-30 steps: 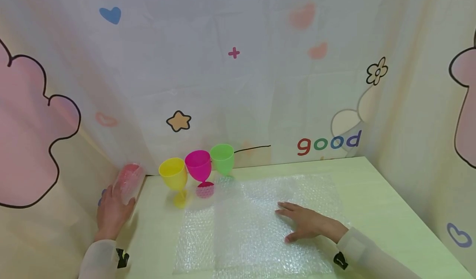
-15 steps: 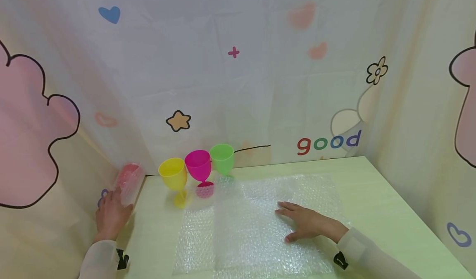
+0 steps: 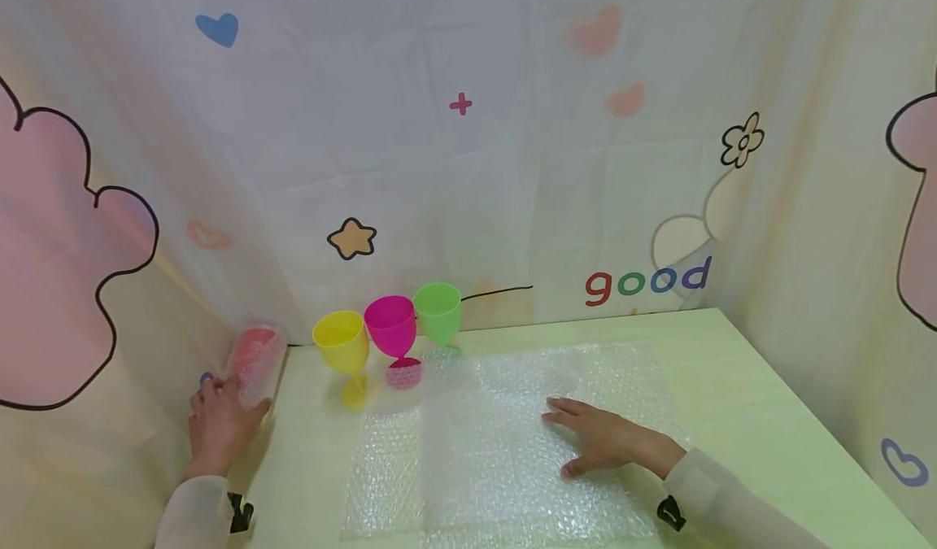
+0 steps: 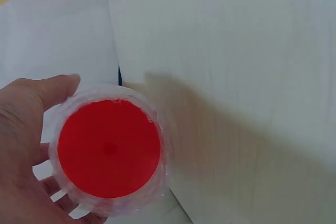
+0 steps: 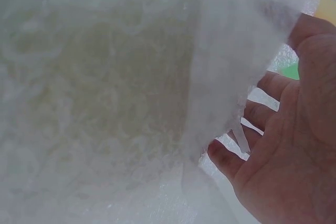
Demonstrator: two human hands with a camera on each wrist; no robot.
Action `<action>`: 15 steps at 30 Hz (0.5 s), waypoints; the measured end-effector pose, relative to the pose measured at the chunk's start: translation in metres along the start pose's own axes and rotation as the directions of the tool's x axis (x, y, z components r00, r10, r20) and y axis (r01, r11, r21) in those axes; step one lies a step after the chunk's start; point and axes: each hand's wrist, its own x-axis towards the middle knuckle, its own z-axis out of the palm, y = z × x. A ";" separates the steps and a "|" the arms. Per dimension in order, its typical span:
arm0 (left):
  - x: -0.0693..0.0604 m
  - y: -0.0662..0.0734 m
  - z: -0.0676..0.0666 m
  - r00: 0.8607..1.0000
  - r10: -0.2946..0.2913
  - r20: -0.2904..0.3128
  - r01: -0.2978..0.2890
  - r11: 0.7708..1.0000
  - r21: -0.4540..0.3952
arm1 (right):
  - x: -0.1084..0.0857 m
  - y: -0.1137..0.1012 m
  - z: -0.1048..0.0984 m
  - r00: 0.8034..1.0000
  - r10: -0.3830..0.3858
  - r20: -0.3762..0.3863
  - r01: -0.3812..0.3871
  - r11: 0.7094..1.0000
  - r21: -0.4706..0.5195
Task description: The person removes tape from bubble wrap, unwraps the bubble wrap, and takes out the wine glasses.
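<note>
A bubble-wrapped bundle (image 3: 254,362) with something red inside lies at the table's far left edge. Its round red end (image 4: 109,148) faces the left wrist view. My left hand (image 3: 222,429) holds the bundle's near end, thumb on one side and fingers on the other; the fingertips are partly hidden. A clear bubble wrap sheet (image 3: 483,451) is spread over the middle of the table. On it rests my right hand (image 3: 603,437), fingers spread and relaxed. Close up, the sheet (image 5: 105,77) fills much of the right wrist view, beside the fingers.
Yellow (image 3: 341,346), magenta (image 3: 390,325) and green (image 3: 437,313) plastic goblets stand along the back left. The sheet overlaps the magenta goblet's base. A printed curtain (image 3: 483,167) hangs behind the pale table (image 3: 761,419) and at both sides.
The wrapped bundle has shifted slightly towards me and its red part shows more. The left fingers have drawn back a little and bent. The right hand and the sheet stay still.
</note>
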 end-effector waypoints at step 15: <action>0.002 -0.004 0.006 0.986 -0.069 0.152 0.082 0.993 -0.082 | -0.002 -0.002 -0.001 1.000 0.000 -0.002 0.000 1.000 0.003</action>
